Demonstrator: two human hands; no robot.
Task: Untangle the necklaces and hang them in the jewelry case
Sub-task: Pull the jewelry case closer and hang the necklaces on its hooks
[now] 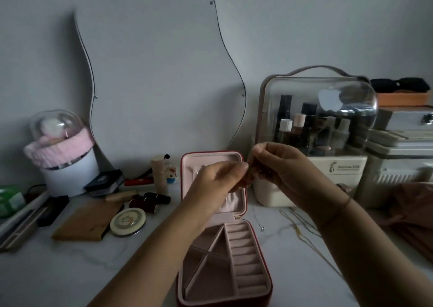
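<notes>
A red jewelry case (262, 281) with pink lining lies open on the white table, its lid (187, 166) standing upright. My left hand (215, 180) and my right hand (281, 168) are raised in front of the lid, fingertips nearly meeting, pinching something thin that is too small to see. A gold chain necklace (297, 227) lies on the table to the right of the case. A small silver pendant (262, 227) on a thin chain lies between that necklace and the case.
A wavy mirror (152, 72) leans on the wall behind. A clear-domed cosmetics organizer (316, 128) stands right of the case, white boxes (398, 156) beyond it. Left of the case lie lipsticks (150, 201), a round compact (127, 221), a brown palette (86, 222) and a white container (68, 173).
</notes>
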